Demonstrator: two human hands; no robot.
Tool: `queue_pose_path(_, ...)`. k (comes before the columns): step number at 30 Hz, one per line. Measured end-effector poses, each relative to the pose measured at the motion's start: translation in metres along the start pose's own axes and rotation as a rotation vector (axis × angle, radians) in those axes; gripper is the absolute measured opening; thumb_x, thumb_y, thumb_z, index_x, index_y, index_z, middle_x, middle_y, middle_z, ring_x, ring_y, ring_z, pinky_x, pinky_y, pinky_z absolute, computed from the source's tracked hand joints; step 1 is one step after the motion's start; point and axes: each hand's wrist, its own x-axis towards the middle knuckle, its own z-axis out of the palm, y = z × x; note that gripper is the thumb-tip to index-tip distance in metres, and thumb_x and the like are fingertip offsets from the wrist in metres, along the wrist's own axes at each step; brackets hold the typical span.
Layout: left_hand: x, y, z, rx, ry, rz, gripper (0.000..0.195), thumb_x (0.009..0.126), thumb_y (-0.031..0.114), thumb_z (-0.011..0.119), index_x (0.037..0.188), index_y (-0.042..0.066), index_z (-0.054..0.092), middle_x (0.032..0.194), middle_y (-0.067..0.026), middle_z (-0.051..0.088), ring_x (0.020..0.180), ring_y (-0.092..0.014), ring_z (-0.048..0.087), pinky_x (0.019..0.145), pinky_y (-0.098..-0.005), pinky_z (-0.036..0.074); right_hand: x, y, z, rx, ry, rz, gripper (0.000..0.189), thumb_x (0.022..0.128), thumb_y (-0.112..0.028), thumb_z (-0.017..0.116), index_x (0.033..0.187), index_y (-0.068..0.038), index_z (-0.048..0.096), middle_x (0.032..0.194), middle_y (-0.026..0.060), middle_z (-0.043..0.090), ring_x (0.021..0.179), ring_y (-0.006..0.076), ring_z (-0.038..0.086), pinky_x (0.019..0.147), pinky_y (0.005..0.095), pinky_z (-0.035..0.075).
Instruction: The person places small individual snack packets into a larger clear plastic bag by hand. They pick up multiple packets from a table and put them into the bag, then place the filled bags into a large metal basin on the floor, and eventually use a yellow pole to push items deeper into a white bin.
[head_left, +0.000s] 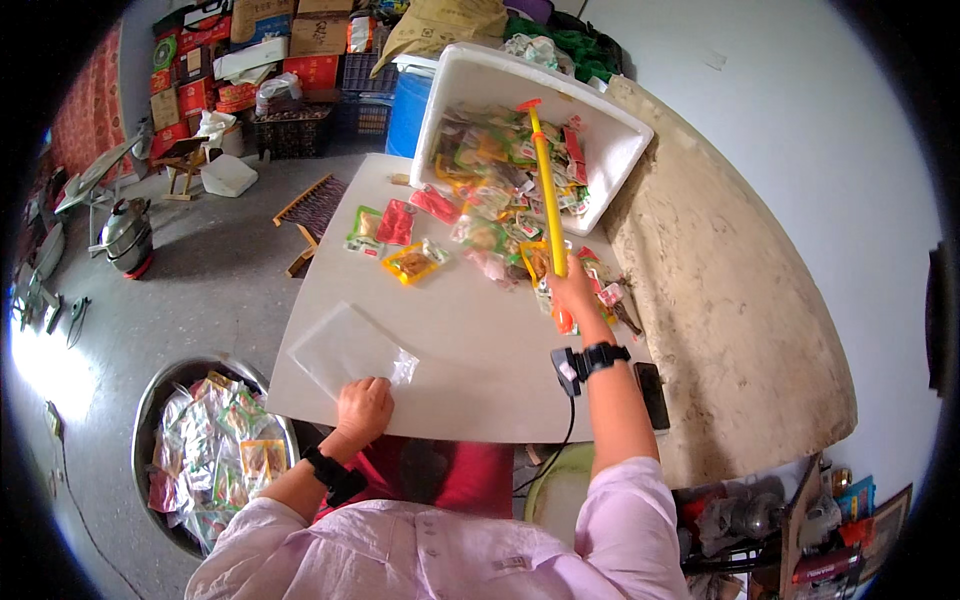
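Observation:
A yellow-handled tool with an orange-red head (550, 191) is gripped in my right hand (574, 289), and its head reaches into a white foam box (622, 142) tipped towards me. Small food packets (487, 150) fill the box and spill from its mouth onto the white table (480, 352). My left hand (364, 407) rests at the table's near edge, closed on the corner of an empty clear plastic bag (341, 349). Beyond the bag lie a yellow-edged packet (414, 262), a red packet (396, 222) and a green-edged packet (365, 229).
A metal basin (142, 442) of bagged packets stands on the floor at the left. A dark phone (651, 396) lies at the table's right edge, beside a large pale slab (727, 300). A blue barrel (409, 109) and a folding stool (311, 214) stand beyond the table.

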Motion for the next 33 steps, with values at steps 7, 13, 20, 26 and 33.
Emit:
queue_pose_path(7, 0.001, 0.002, -0.004, 0.012, 0.000, -0.011, 0.007, 0.068, 0.012, 0.050, 0.069, 0.005, 0.049, 0.064, -0.0109, 0.052, 0.063, -0.030, 0.051, 0.058, -0.0414, 0.040, 0.053, -0.026, 0.025, -0.235, 0.013, 0.017, 0.044, 0.067, -0.015, 0.057, 0.104, 0.002, 0.040, 0.089, 0.0242, 0.055, 0.084, 0.0361, 0.054, 0.071, 0.0402, 0.043)
queue_pose_path(13, 0.001, 0.001, 0.001, 0.003, 0.035, 0.027, 0.006, 0.068, 0.011, 0.050, 0.069, 0.006, 0.049, 0.064, -0.0106, 0.051, 0.063, -0.030, 0.051, 0.058, -0.0416, 0.040, 0.069, -0.034, 0.039, -0.344, 0.029, -0.018, 0.033, 0.072, -0.010, 0.048, 0.103, 0.000, 0.042, 0.087, 0.0249, 0.055, 0.086, 0.0383, 0.052, 0.072, 0.0446, 0.042)
queue_pose_path(20, -0.003, -0.003, 0.003, 0.011, 0.022, 0.018, 0.006, 0.068, 0.011, 0.050, 0.070, 0.006, 0.049, 0.063, -0.0108, 0.051, 0.063, -0.030, 0.051, 0.057, -0.0421, 0.040, 0.043, -0.022, 0.045, -0.411, -0.092, -0.053, 0.034, 0.070, -0.006, 0.048, 0.104, -0.001, 0.041, 0.087, 0.0270, 0.053, 0.086, 0.0387, 0.052, 0.071, 0.0443, 0.043)
queue_pose_path(26, 0.000, 0.002, -0.001, 0.012, 0.027, 0.015, 0.007, 0.067, 0.011, 0.050, 0.071, 0.005, 0.049, 0.065, -0.0112, 0.051, 0.064, -0.030, 0.051, 0.057, -0.0419, 0.040, 0.008, 0.009, 0.042, -0.454, -0.113, -0.119, 0.046, 0.069, -0.003, 0.047, 0.113, 0.003, 0.033, 0.086, 0.0270, 0.054, 0.083, 0.0383, 0.053, 0.072, 0.0425, 0.044)
queue_pose_path(33, -0.003, -0.001, -0.002, 0.015, -0.074, -0.064, 0.012, 0.071, 0.015, 0.049, 0.078, 0.005, 0.052, 0.072, -0.0130, 0.054, 0.070, -0.033, 0.052, 0.064, -0.0424, 0.041, -0.033, 0.022, 0.027, -0.485, -0.176, -0.100, 0.042, 0.075, -0.006, 0.040, 0.116, 0.000, 0.031, 0.078, 0.0268, 0.054, 0.073, 0.0402, 0.054, 0.061, 0.0456, 0.044)
